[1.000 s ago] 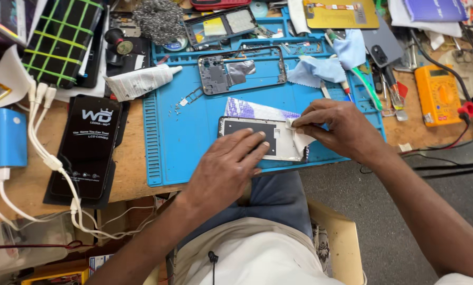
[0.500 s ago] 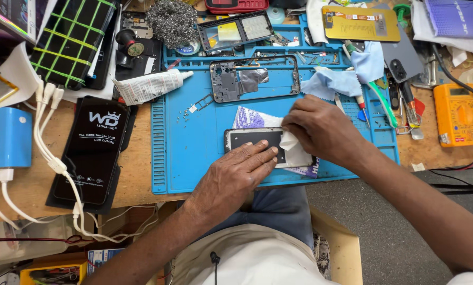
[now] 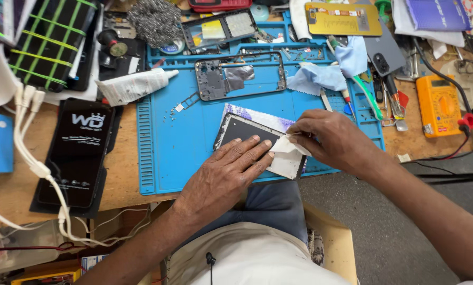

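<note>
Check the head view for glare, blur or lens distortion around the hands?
Head view: even, soft light with faint shadows; left hand and right hand look sharp on the phone screen, which shows no strong glare. The blue mat edges bow, hinting at wide-angle distortion.

Left hand point(image 3: 223, 177) flat on phone screen point(image 3: 247, 132); right hand point(image 3: 334, 140) – peeling film point(image 3: 289, 148).

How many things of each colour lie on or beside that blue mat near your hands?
Black: 1, the flat black phone screen panel under the left hand
White: 2, the white glue tube; the white film pinched by the right hand
Pale blue: 1, the crumpled cloth
Orange: 1, the orange multimeter
Total: 5
</note>
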`<state>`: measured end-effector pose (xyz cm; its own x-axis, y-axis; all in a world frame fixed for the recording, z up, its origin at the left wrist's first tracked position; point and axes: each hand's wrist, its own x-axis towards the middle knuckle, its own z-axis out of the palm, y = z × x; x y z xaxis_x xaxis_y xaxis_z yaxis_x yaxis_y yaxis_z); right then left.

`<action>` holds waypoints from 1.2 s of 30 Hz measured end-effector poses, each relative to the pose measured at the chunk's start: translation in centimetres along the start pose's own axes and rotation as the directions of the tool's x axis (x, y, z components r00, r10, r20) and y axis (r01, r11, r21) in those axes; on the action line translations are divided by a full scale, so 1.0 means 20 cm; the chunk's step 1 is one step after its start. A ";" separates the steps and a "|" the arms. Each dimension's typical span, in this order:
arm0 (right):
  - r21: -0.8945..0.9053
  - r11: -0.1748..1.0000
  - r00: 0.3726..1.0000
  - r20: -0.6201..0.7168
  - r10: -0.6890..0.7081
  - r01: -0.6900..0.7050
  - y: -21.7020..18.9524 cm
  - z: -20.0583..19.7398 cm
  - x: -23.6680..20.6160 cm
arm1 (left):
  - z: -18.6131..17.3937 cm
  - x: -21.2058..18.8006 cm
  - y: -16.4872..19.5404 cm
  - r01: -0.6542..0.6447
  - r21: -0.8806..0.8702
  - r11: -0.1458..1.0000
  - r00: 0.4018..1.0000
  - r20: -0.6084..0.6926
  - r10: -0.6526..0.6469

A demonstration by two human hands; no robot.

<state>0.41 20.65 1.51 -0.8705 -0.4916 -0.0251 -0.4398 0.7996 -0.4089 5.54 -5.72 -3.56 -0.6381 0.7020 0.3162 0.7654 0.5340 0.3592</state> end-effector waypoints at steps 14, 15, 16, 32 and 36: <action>0.029 0.973 0.948 -0.234 -0.215 0.228 -0.09 0.18 0.15 | -0.01 0.03 -0.02 0.017 -0.073 0.997 0.999 0.049 -0.013; -0.009 0.983 0.961 -0.208 -0.182 0.184 -0.08 0.16 0.12 | 0.00 0.03 -0.02 0.019 -0.071 0.997 0.999 0.044 -0.016; -0.050 0.988 0.972 -0.178 -0.153 0.147 -0.07 0.13 0.08 | 0.00 0.03 -0.02 0.028 -0.069 0.997 0.999 0.035 -0.026; -0.393 0.917 0.949 -0.262 -0.177 0.062 -0.10 0.03 -0.02 | 0.00 0.02 -0.01 0.016 -0.097 0.995 1.000 0.009 -0.016; -0.135 0.981 0.959 -0.227 -0.167 0.139 -0.13 0.10 0.06 | 0.01 0.02 -0.01 0.012 -0.074 0.997 1.000 0.007 -0.012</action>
<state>0.97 17.22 0.74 -0.8117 -0.5271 0.2518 -0.5825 0.7624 -0.2818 5.15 -5.56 -3.63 -0.6465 0.6988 0.3061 0.7493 0.5061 0.4270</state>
